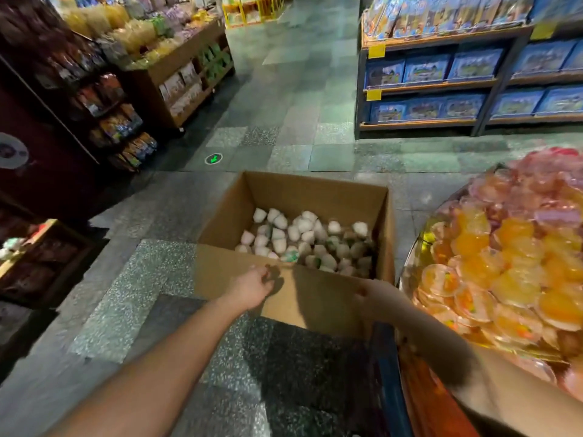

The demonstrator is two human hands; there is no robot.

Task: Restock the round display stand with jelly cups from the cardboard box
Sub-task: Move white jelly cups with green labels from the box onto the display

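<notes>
Speckled stone floor tiles [293, 99] run between wooden snack shelves [189, 70] and blue-boxed shelving [473, 80].

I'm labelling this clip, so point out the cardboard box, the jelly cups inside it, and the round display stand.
cardboard box [315, 193]: head view, inner far wall.
jelly cups [293, 233]: head view, a white cup mid-pile.
round display stand [407, 272]: head view, left rim.

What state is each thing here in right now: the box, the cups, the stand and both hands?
Cardboard box: open on the floor, partly filled.
Jelly cups: loose in a heap inside the box.
Display stand: heaped with orange and pink cups, right of the box.
Left hand: empty, fingers loosely curled, at the box's near flap.
Right hand: at the box's near right corner; grip unclear.
</notes>
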